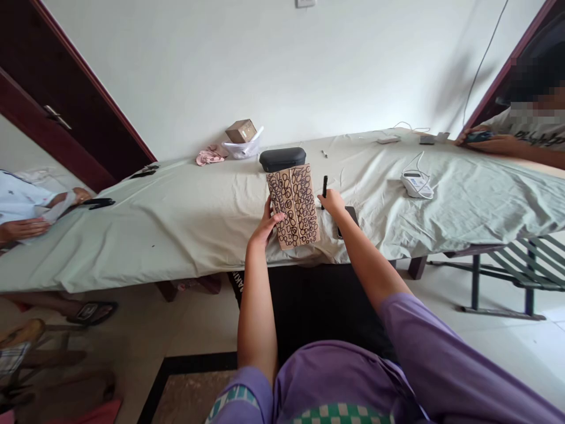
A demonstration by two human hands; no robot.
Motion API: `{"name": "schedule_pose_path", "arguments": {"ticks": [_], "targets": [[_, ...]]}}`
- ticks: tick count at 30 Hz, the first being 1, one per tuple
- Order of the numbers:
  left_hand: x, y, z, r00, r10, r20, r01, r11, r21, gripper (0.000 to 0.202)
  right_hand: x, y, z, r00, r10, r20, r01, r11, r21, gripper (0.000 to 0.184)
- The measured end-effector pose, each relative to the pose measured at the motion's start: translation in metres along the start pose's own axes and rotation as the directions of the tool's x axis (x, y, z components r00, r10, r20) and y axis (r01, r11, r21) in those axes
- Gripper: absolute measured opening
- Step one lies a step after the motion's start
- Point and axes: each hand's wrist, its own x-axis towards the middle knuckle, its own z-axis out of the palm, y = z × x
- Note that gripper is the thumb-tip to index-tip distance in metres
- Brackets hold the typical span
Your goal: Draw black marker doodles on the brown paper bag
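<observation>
The left hand (266, 227) grips the cardboard panel (295, 205) by its left edge and holds it upright above the surface's (176, 218) near edge, probably to inspect the drawn loops. The right hand (332, 202) is closed around a black marker (325, 185), just beside the panel and not touching it.

Bright, even daylight; wide-angle edge distortion.
</observation>
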Motion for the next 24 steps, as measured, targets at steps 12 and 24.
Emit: {"name": "schedule_pose_path", "arguments": {"ticks": [12, 24], "targets": [[-0.004, 0.002, 0.001, 1.000, -0.025, -0.006, 0.025, 1.000, -0.012, 0.107, 0.002, -0.014, 0.017, 0.999, 0.033, 0.034, -0.035, 0.999, 0.039, 0.039], [-0.009, 0.042, 0.021, 0.996, -0.084, 0.040, 0.091, 0.967, -0.240, 0.090, -0.070, -0.028, -0.015, 0.882, -0.370, 0.291, -0.128, 0.408, 0.904, 0.059]]}}
